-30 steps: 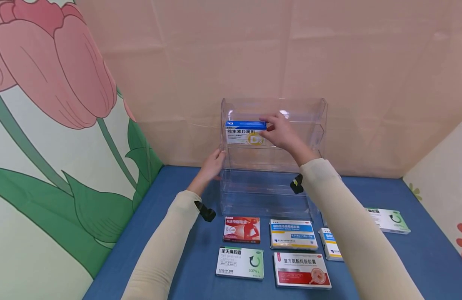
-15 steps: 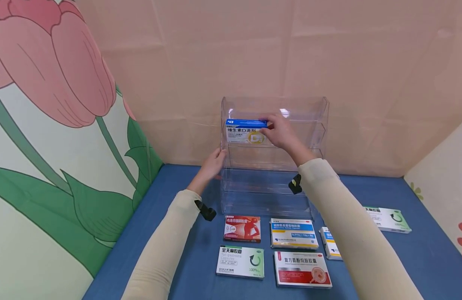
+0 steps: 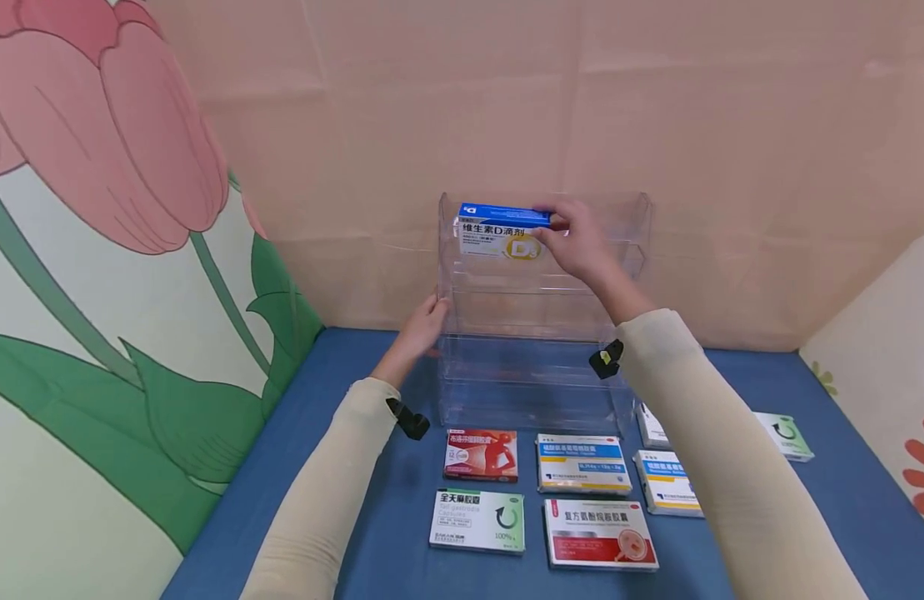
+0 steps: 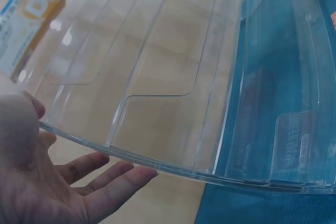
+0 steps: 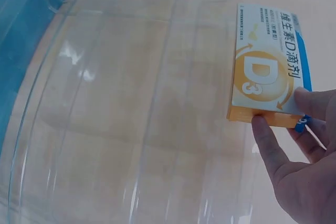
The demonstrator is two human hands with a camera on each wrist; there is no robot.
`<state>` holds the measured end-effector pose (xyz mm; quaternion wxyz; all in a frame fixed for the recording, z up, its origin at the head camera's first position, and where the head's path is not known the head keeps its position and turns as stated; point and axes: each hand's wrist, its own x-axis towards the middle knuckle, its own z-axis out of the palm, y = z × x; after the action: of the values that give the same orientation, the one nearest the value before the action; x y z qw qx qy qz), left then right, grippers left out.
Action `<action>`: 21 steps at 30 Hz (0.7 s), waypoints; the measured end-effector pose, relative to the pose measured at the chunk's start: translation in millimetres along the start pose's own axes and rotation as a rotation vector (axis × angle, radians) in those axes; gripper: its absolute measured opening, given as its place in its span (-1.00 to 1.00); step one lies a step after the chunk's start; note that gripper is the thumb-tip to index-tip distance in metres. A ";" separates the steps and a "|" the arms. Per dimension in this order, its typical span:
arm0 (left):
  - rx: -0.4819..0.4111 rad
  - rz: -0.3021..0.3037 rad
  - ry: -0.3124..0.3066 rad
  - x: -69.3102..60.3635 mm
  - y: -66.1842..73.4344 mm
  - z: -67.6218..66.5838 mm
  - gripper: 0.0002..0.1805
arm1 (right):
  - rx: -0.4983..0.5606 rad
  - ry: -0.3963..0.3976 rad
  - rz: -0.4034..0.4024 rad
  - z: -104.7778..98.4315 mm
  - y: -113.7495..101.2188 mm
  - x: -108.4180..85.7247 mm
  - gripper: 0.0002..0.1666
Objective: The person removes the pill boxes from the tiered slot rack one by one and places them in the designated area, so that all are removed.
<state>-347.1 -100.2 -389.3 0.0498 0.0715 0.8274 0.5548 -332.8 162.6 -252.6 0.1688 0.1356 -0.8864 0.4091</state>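
Note:
In the head view my right hand (image 3: 579, 242) pinches a white-and-blue vitamin D drops box (image 3: 502, 233) by its right end. The box is level with the upper part of a clear acrylic display rack (image 3: 536, 312). In the right wrist view, the thumb and fingers of the right hand (image 5: 310, 156) hold the box's end, and its yellow D3 mark (image 5: 260, 77) shows. My left hand (image 4: 58, 182) holds the rack's left side edge, thumb on one side and fingers spread along the other. No box is visible on the tiers.
On the blue table (image 3: 379, 517) before the rack lie a red ibuprofen box (image 3: 481, 455), a green-and-white capsule box (image 3: 477, 522), blue-striped boxes (image 3: 584, 464) and a red-and-white box (image 3: 600, 535). More boxes are partly hidden by the right sleeve (image 3: 731, 442). A beige cloth (image 3: 387, 167) hangs behind.
My right hand has lifted the vitamin D drops box up and slightly to the right, off the upper tier. The left hand stays at the rack's side.

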 end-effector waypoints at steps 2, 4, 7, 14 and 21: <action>-0.007 -0.002 0.004 -0.5 -0.2 -2.1 -0.35 | -0.003 0.007 0.016 -5.9 -0.1 -1.4 -0.49; -0.005 -0.002 0.009 -0.7 -0.7 -4.0 -0.36 | -0.003 0.011 0.046 -11.2 0.8 -3.4 -0.47; -0.004 -0.008 0.009 -0.5 -2.1 -6.8 -0.36 | 0.004 0.012 0.087 -18.2 2.8 -8.3 -0.44; -0.011 -0.005 0.033 3.4 -5.2 -11.2 -0.37 | 0.070 0.009 0.058 -34.0 13.2 -20.5 -0.45; 0.003 0.010 0.045 6.1 -7.7 -12.3 -0.40 | 0.074 -0.016 0.073 -51.7 28.9 -42.9 -0.45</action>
<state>-355.6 -113.1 -391.7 0.0283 0.0635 0.8289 0.5551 -295.1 225.1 -258.4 0.1416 0.1123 -0.8763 0.4465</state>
